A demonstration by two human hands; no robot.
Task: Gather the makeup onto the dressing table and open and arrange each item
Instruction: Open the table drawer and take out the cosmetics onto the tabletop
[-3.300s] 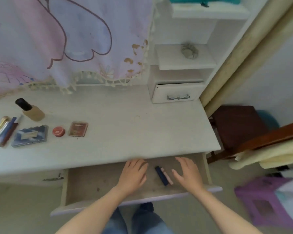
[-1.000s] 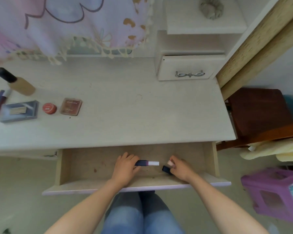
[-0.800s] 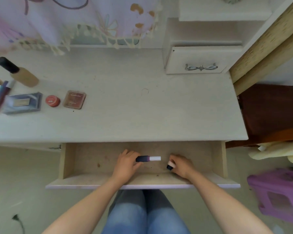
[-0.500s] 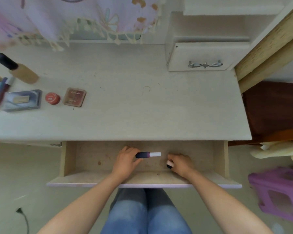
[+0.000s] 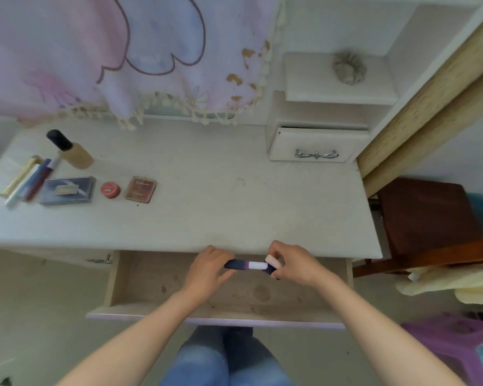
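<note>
The lipstick point(image 5: 247, 265), a slim stick with a dark navy base and a white-to-pink upper section, is held level above the open drawer point(image 5: 140, 285), just below the front edge of the dressing table point(image 5: 207, 190). The left hand point(image 5: 208, 270) is closed round its dark end. The right hand point(image 5: 296, 263) pinches two small pieces at the stick's other end: a pale peach piece point(image 5: 271, 260) and a dark piece point(image 5: 271, 271) beneath it, both touching the stick's white tip; whether these are caps or a second stick cannot be told. Both forearms reach in from the bottom over blue jeans point(image 5: 226, 358).

Relative to the dressing table, the other makeup lies in a row on its far-left part. A foundation bottle point(image 5: 73, 151) with a black cap lies tilted toward the back-left corner. In front of it, several slim tubes point(image 5: 28, 179) lie side by side at a slant, near the left edge. Just right of them sits a flat dark-blue palette point(image 5: 67, 190), then a small round red pot point(image 5: 110, 189), then a square brown compact point(image 5: 140, 188); each is close to the next but apart. All look closed.

At the table's back-right corner stands a small drawer unit point(image 5: 315, 147) with a metal handle, and on the shelf above it rests a grey scrunchie point(image 5: 348, 68). A pink-and-lilac printed cloth point(image 5: 123, 51) with a tasselled hem hangs along the back. A brown chair point(image 5: 424, 215) stands to the right.
</note>
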